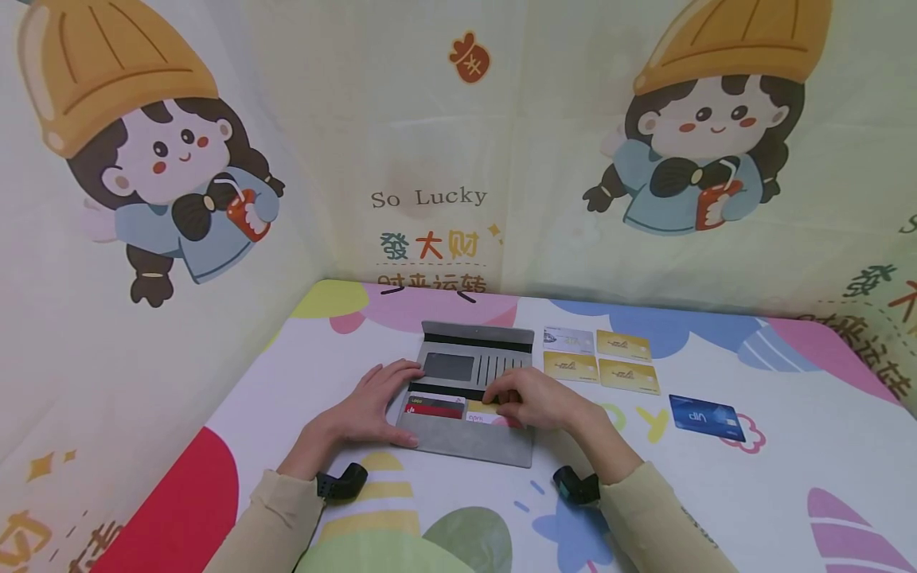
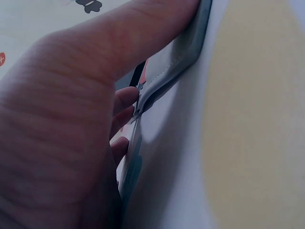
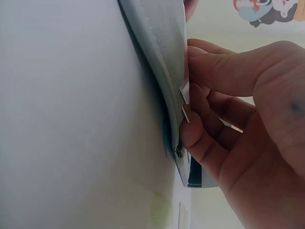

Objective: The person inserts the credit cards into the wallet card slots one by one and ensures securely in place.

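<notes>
A grey wallet [image 1: 466,446] lies unfolded on the table, showing a dark window pocket and a row of narrow card slots. Its near panel holds a dark-and-red card [image 1: 435,407] and, to the right, a white card with yellow and pink [image 1: 476,415]. My left hand [image 1: 368,410] rests along the wallet's left edge, fingers spread, thumb near the lower corner. With curled fingers my right hand [image 1: 537,399] pinches the white card at the pocket's top. In the right wrist view, card corners [image 3: 185,98] stick out of the grey panel beside thumb and fingers.
Right of the wallet lie a silver card [image 1: 569,340] and gold cards [image 1: 623,345] in a two-by-two group. A blue VIP card [image 1: 707,418] is farther right. A printed cloth covers the table, and printed backdrops [image 1: 430,119] stand behind and at the left.
</notes>
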### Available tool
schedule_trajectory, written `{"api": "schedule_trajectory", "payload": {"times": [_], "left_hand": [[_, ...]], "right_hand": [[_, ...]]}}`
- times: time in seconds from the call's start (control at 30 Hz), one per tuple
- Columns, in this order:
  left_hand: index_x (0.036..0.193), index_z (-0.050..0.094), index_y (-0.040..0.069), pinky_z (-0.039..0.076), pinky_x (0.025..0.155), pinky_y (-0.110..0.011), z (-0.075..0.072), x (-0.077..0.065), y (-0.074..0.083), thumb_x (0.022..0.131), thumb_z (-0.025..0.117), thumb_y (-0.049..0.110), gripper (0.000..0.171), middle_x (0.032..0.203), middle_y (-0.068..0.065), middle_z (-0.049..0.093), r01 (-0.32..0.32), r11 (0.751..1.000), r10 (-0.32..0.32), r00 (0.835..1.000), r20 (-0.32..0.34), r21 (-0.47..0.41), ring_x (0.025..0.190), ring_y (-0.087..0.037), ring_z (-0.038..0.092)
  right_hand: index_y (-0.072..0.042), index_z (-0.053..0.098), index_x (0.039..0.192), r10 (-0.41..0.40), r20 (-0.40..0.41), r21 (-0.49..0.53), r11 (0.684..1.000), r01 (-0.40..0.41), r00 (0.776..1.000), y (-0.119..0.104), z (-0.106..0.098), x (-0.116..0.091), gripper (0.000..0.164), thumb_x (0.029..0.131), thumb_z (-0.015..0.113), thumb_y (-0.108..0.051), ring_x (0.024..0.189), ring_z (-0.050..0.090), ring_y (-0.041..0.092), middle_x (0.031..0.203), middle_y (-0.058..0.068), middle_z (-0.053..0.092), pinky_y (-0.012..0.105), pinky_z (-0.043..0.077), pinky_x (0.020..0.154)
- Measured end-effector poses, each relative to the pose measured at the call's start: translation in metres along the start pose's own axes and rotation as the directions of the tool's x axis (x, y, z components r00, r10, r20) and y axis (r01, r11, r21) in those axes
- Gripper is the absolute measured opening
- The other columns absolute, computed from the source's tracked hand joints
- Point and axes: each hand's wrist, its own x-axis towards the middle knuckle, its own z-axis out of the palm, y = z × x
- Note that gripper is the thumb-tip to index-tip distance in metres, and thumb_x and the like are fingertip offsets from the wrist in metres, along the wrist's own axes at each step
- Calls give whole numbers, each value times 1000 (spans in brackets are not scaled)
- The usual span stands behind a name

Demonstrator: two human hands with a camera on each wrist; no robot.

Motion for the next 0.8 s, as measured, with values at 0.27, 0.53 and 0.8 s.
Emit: {"api": "schedule_trajectory", "payload": {"times": [0.27, 0.53, 0.8], "left_hand": [[141, 36, 21, 5, 111, -45, 0, 0, 0, 60, 68, 72, 101, 147, 3, 29, -5, 1000, 5, 1000, -2, -3, 134, -14, 21], [141, 36, 21, 4, 111, -45, -1, 1, 1, 60, 68, 72, 100, 147, 4, 28, -1, 1000, 1, 1000, 6, -1, 134, -14, 21], [141, 37, 20, 5, 111, -45, -1, 1, 1, 61, 68, 71, 101, 147, 3, 29, -2, 1000, 2, 1000, 5, -7, 134, -14, 21]], "right_hand": [[-20, 71, 99, -1, 7, 9, 1000, 0, 1000, 1, 0, 1, 19, 86, 65, -8, 84, 52, 11, 97, -9, 60, 27, 49, 67], [-21, 72, 99, 8, 10, 2, 1000, -8, 1000, 2, 1, 1, 19, 86, 65, -8, 84, 52, 11, 97, -11, 60, 27, 48, 68], [-21, 72, 98, 2, 12, 13, 1000, -2, 1000, 2, 0, 1, 20, 86, 65, -7, 86, 52, 12, 97, -11, 60, 27, 48, 70]]}}
